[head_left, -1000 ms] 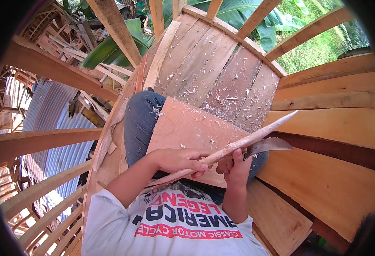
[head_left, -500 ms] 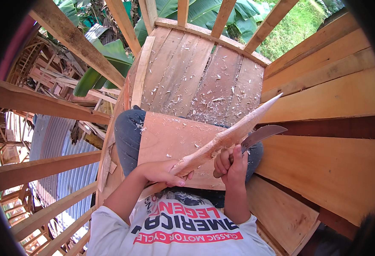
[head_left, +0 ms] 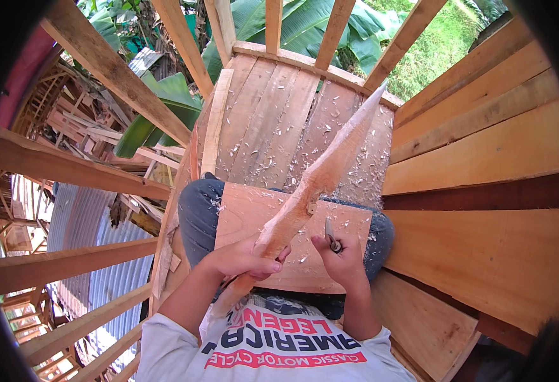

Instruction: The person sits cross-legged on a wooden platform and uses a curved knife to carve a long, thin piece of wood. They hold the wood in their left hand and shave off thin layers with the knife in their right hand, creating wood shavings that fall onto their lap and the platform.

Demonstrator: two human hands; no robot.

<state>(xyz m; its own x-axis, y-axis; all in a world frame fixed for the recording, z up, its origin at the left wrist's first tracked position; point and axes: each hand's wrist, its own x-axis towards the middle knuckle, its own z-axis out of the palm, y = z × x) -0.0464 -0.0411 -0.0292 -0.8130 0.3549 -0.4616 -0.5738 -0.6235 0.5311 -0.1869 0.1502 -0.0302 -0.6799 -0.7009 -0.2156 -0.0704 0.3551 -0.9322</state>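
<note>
A long, pale piece of carved wood (head_left: 311, 191) slants up and to the right, its far end tapering to a point. My left hand (head_left: 246, 260) is wrapped round its lower part, above the butt end near my shirt. To the right, my right hand (head_left: 343, 258) grips a knife (head_left: 332, 237) by its handle; the blade looks foreshortened and stands apart from the wood. Beneath both hands a flat wooden board (head_left: 241, 219) rests across my lap, with a few shavings on it.
Pale shavings lie scattered over the plank floor (head_left: 273, 114). Wooden railing slats (head_left: 82, 162) run along the left and far sides. Wide wall planks (head_left: 476, 251) rise close on my right. Banana leaves (head_left: 171, 105) and corrugated sheets (head_left: 107, 235) show beyond the railing.
The carved wood has swung more upright, its tip moving left and away. The knife has come off the wood; its blade has turned from pointing right to a foreshortened, upward pose.
</note>
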